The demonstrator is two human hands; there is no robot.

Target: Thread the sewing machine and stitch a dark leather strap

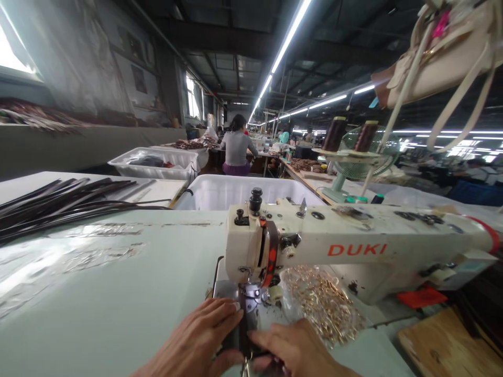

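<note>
Head view, bottom centre: my left hand [196, 340] and right hand [294, 348] pinch a dark strap [242, 327] between them. It lies under the sewing machine [353, 251] head.

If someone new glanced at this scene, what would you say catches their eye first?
Probably the cream sewing machine with its red DUKI lettering, stretching across the centre right. Under its head, the left hand and right hand press a narrow dark strap at the needle. Beside them glints a clear bag of gold metal rings, and dark strips fan over the table at far left.
</note>
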